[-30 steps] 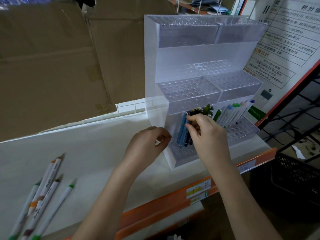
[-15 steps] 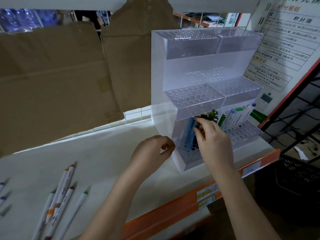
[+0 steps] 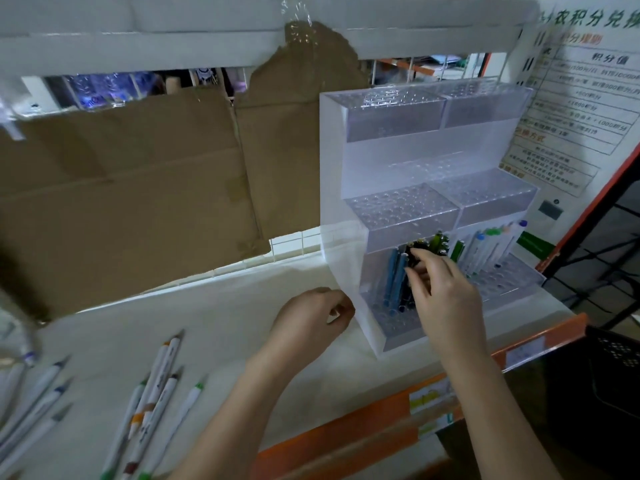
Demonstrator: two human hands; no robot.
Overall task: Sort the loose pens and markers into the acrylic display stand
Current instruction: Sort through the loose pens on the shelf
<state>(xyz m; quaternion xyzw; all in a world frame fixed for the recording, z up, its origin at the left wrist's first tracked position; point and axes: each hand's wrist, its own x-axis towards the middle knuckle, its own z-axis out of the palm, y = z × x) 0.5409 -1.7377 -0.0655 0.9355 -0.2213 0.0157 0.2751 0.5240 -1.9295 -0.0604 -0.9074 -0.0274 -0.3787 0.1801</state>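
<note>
A tiered clear acrylic display stand point(image 3: 408, 161) stands on the white shelf at the right. Its lowest left rack holds blue pens point(image 3: 393, 277) and dark green pens point(image 3: 437, 242); white markers point(image 3: 491, 247) lean in the lowest right rack. My right hand point(image 3: 440, 289) reaches into the lowest left rack and pinches a dark pen point(image 3: 412, 259) near its top. My left hand point(image 3: 311, 323) hovers with curled fingers beside the stand's left wall; nothing shows in it. Several loose white markers point(image 3: 156, 393) lie on the shelf at lower left.
Brown cardboard point(image 3: 138, 188) lines the back of the shelf point(image 3: 214, 313). An orange shelf edge point(image 3: 381, 410) with price labels runs along the front. A printed poster point(image 3: 588, 109) hangs at the right. More loose markers point(image 3: 31, 407) lie at the far left.
The view has tilted up and shifted, so the stand sits lower right. My right hand has stayed on the dark pen in the lowest left rack. My left hand has barely moved.
</note>
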